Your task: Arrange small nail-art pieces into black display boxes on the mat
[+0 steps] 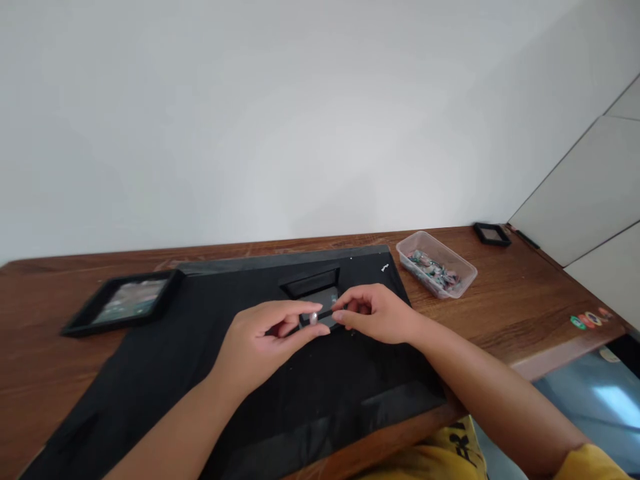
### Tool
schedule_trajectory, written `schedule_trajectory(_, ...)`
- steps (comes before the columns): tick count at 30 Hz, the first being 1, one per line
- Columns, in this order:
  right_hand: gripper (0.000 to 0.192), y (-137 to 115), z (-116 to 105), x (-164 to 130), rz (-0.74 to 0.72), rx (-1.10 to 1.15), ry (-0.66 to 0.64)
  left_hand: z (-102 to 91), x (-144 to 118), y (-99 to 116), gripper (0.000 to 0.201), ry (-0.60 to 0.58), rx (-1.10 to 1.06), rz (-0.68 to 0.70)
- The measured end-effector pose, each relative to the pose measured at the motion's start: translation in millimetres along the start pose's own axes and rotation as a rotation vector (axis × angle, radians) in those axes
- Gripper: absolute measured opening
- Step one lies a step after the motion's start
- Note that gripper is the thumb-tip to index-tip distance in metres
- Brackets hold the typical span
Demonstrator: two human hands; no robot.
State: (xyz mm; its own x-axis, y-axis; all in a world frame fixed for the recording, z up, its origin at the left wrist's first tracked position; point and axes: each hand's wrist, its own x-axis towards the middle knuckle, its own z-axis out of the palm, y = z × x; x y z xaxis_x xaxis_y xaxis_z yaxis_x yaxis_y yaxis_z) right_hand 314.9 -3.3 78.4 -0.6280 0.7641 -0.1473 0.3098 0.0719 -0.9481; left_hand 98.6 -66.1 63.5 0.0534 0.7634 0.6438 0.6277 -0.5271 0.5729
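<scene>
Yellow shirt point(463, 448): partial black print, letters "AR" legible, rest cut off. Black mat point(210, 360): small white mark, unreadable. No other text legible.

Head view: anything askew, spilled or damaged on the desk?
Nothing spilled or visibly damaged. The black mat lies skewed, its near edge overhanging the desk. Both hands, left hand and right hand, pinch a small dark part over it.

Two hands, the left hand point(265, 340) and right hand point(377, 313), are meeting over one small dark piece point(320, 316). One black mat point(200, 360) is lying on one wooden table point(525, 300). One clear tub point(436, 264) of mixed bits is sitting there, uncountable. Two black frames are resting apart: one point(125, 301) left, one point(493, 233) far right. Three stickers point(590, 319) are showing at the edge.
</scene>
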Motion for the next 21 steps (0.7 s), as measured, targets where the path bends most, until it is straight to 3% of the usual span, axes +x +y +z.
schedule_trajectory(9, 0.029, -6.4, -4.4, -2.1, -0.089, 0.509, -0.342, -3.6, 1.9, 15.2, 0.024, 0.039, 0.01, 0.225)
schedule_trajectory(14, 0.036, -7.8, -1.3, -5.5, -0.037, 0.573, -0.388, 0.9, 1.7, 24.3, 0.018, 0.029, -0.035, 0.25)
schedule_trajectory(21, 0.041, -9.0, 4.5, -4.4, 0.032, 0.502, -0.364, -2.9, 1.4, 21.5, 0.02, -0.027, -0.008, 0.267)
